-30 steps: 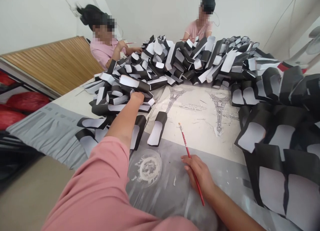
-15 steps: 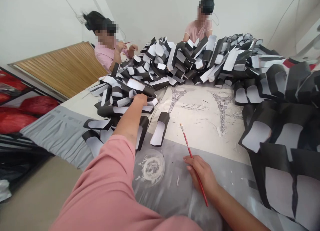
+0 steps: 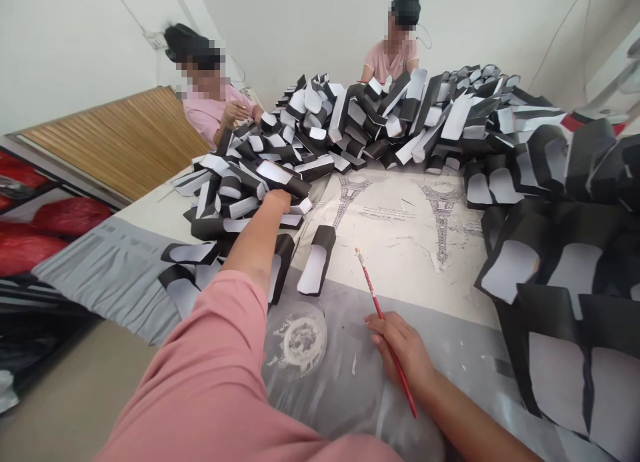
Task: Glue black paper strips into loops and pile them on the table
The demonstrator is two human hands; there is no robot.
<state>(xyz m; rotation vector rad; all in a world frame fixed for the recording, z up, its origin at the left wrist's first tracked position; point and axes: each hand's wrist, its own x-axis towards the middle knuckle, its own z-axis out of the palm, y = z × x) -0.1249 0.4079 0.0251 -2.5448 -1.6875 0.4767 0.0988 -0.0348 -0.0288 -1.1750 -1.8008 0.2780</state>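
My left hand (image 3: 277,199) reaches far forward into a pile of folded black-and-white paper pieces (image 3: 250,182); its fingers are buried among them, so whether they grip one stays hidden. My right hand (image 3: 403,352) rests on the cloth-covered table (image 3: 400,249), closed around a thin red paintbrush (image 3: 383,319) whose white tip points away from me. One folded black-and-white piece (image 3: 317,262) lies alone on the cloth between my two hands. A round glue-smeared lid (image 3: 299,339) sits just in front of me.
A long heap of the same folded pieces (image 3: 400,119) runs across the far side and down the right (image 3: 560,262). Two other people sit at the far edge, one far left (image 3: 210,105), one in the middle (image 3: 393,55). Red bags (image 3: 60,215) lie left.
My left hand has pushed slightly deeper into the pile. The right hand and brush have stayed nearly still. The person at far left lowered their hands toward the pile.
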